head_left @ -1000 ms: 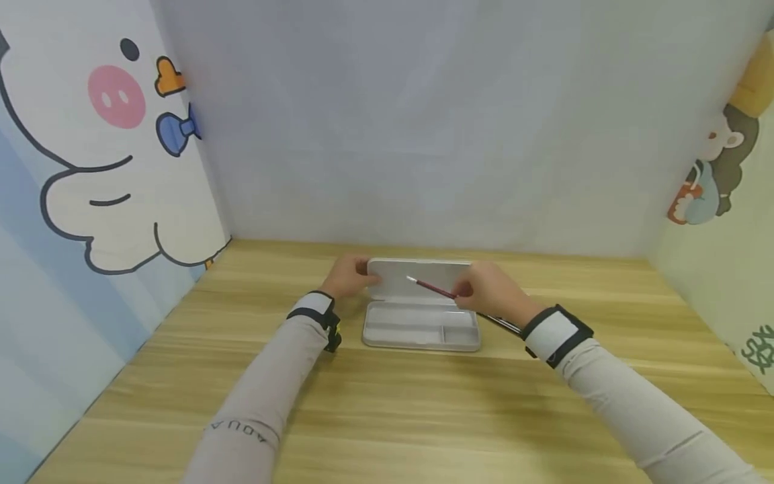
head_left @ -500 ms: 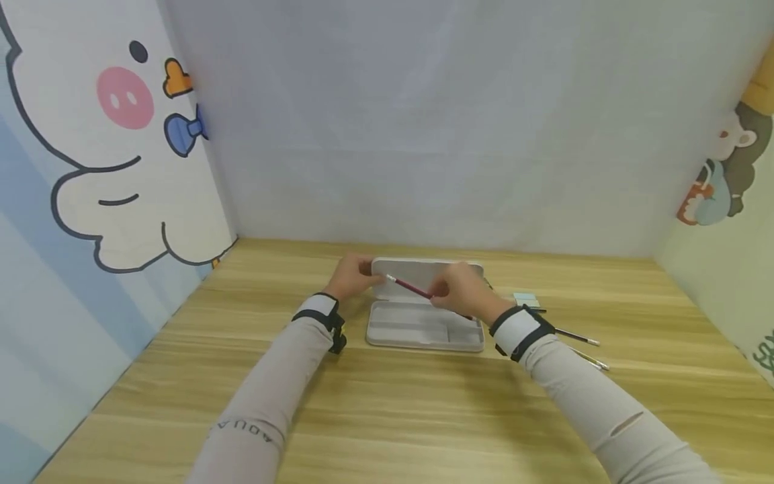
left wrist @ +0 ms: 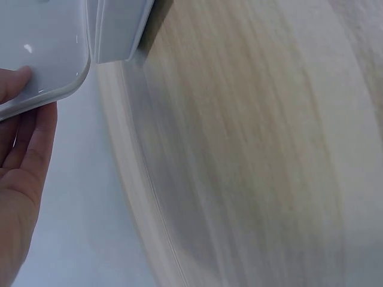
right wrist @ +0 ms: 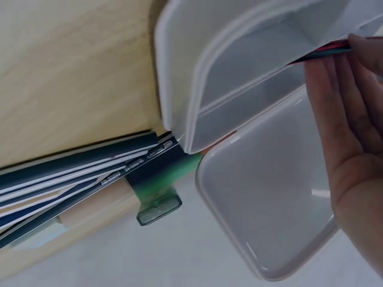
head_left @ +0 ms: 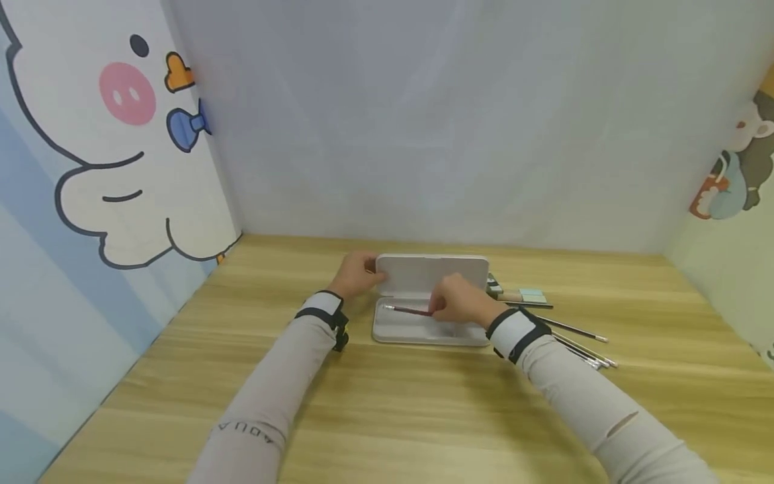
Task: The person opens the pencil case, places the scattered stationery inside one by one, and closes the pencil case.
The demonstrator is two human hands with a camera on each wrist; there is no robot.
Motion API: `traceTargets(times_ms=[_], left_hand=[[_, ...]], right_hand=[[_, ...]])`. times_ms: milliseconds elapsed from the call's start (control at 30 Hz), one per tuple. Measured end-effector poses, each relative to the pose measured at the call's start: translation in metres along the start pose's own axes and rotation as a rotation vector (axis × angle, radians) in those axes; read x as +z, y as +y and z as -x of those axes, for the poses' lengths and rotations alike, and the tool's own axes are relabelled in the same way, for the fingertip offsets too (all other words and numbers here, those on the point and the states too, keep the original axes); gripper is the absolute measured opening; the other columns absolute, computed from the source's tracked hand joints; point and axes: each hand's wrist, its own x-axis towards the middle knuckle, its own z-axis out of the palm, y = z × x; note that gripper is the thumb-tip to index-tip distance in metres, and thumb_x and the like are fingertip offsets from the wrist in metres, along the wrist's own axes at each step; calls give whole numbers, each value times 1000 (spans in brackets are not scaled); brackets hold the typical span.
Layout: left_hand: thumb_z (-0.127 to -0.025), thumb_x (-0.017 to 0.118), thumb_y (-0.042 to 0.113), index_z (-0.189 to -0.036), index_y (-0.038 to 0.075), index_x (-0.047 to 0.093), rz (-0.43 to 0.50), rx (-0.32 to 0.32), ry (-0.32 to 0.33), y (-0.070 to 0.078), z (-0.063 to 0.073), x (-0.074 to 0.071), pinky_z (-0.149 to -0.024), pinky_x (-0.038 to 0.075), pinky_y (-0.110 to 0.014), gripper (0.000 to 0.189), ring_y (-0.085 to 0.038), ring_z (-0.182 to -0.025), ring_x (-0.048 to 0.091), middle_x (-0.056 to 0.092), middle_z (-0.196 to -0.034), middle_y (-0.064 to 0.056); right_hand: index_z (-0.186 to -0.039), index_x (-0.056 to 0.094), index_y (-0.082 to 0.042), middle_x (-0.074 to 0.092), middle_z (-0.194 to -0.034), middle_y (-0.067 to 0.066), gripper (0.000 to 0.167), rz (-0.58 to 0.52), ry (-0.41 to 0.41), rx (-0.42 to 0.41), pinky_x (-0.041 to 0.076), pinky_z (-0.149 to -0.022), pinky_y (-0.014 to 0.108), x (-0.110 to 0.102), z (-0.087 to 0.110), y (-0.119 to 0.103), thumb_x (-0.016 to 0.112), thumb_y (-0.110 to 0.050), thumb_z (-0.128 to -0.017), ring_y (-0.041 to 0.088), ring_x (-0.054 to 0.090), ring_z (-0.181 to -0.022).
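Note:
A white pencil case lies on the table with its lid (head_left: 417, 272) raised at the back and its divided base (head_left: 387, 335) in front. My left hand (head_left: 355, 274) grips the lid's left edge, thumb on the inner face and fingers behind, as the left wrist view also shows. A dark red pencil (head_left: 408, 310) is pinched in my right hand (head_left: 459, 300). It lies nearly level, low over the base's long rear compartment, with its pale end pointing left. In the right wrist view, thumb and fingertips hold the pencil (right wrist: 326, 52) by the case's inner divider.
Several pencils (head_left: 574, 329) lie fanned out right of the case, partly behind my right wrist. Beyond them is a small block with a pale blue end (head_left: 532, 296), beside a green and black item (head_left: 494, 285). A pale cloth wall (head_left: 447, 134) stands behind.
My right hand has moved left and then down, bringing the red pencil from in front of the lid to low over the base. The left hand keeps its hold on the lid.

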Motion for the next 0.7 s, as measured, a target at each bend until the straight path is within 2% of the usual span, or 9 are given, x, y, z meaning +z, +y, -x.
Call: traceTargets(times_ms=[200, 400, 533, 700], left_hand=[[-87, 75, -4, -102, -10, 74, 5, 31, 7, 0, -3, -1, -84, 64, -42, 16, -39, -91, 74, 76, -99, -27], [-87, 76, -5, -98, -9, 73, 0, 50, 8, -4, -2, 4, -85, 64, -45, 12, -40, -91, 74, 76, -99, -27], [-88, 75, -4, -98, -9, 73, -1, 61, 7, -2, -2, 8, -85, 65, -44, 12, -40, -92, 74, 76, -99, -26], [-88, 75, -3, -100, -9, 72, 11, 73, -5, 3, -3, 9, -87, 65, -43, 14, -41, -94, 75, 76, -103, -27]], right_hand=[[-84, 81, -1, 79, -82, 9, 6, 17, -46, -16, 63, -69, 28, 3, -3, 1, 78, 3, -81, 16, 72, -73], [-88, 81, -1, 79, -84, 9, 5, 0, -66, 3, 64, -72, 29, 7, 6, 3, 79, 1, -84, 16, 73, -76], [-90, 80, 0, 78, -84, 8, 4, 12, -54, -1, 63, -71, 30, -9, 24, 10, 79, -3, -87, 15, 71, -76], [-83, 79, 0, 76, -77, 6, 4, 53, -4, 16, 62, -65, 33, -41, 59, 35, 81, -3, -83, 14, 68, -70]])
